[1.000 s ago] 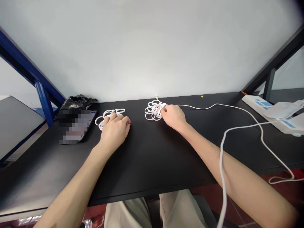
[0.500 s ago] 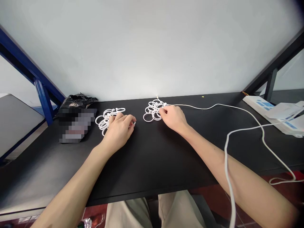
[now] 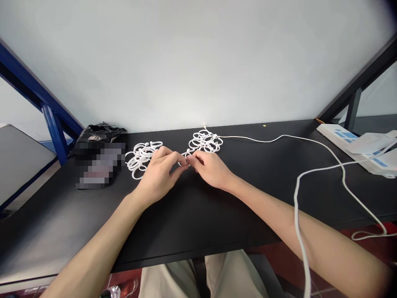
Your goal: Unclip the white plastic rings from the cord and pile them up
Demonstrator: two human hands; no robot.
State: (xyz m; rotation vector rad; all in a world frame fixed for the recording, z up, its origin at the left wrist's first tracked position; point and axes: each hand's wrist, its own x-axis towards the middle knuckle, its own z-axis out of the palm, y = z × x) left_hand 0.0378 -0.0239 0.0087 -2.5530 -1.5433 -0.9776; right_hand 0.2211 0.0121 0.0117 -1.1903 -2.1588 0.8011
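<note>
Smooth wht plas. rings (image 3: 141,158), semi-gloss blk tabletop (image 3: 186,219), crinkly plas. bag (image 3: 101,133), ptd metal frame (image 3: 53,128)

The black workbench (image 3: 173,227) and blue metal frame (image 3: 56,132) suggest a workshop.

2 ring piles (image 3: 141,157) on table (image 3: 198,223), panel (image 3: 198,62) behind; bag (image 3: 101,133) left of both, cable (image 3: 343,176) and packets (image 3: 338,134) right.

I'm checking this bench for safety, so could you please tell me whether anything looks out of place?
The long, white, flexible cable looks awkward: it passes in front of the bare right forearm and could snag; contact is unclear.
</note>
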